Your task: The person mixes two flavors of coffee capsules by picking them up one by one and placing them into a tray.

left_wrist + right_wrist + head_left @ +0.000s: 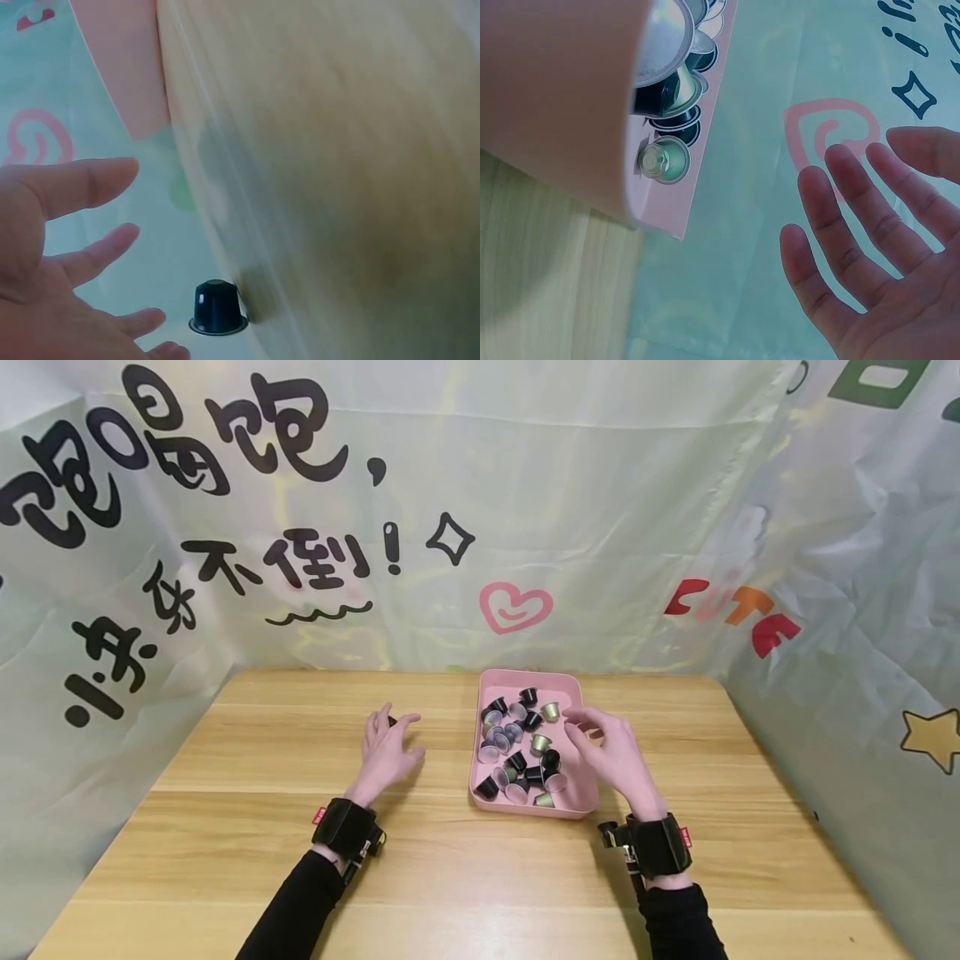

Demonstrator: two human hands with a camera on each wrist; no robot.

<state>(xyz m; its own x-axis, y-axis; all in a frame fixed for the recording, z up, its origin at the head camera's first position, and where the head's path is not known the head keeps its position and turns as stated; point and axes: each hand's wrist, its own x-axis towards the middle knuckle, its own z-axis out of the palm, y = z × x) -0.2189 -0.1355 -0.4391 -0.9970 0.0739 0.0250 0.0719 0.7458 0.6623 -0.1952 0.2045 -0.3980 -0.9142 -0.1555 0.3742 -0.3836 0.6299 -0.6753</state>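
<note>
A black coffee capsule (217, 307) stands on the table with its rim away from the narrow end, close to my left hand (386, 747). The fingers of that hand are spread, and in the left wrist view a gap shows between them and the capsule. Beyond it lies a pink tray (587, 793) holding several black and pale green capsules, some with silvery lids turned up. Over the tray's right side hovers my right hand (615, 752), its fingers loosely bent and nothing in them. A green capsule (665, 159) sits inside the tray near this hand.
The wooden table (480, 877) reaches back to a printed cloth (600, 485) with writing and a pink heart. Black straps with small cameras (348, 829) are worn on both wrists. The tray's raised wall (562, 97) is beside the right hand.
</note>
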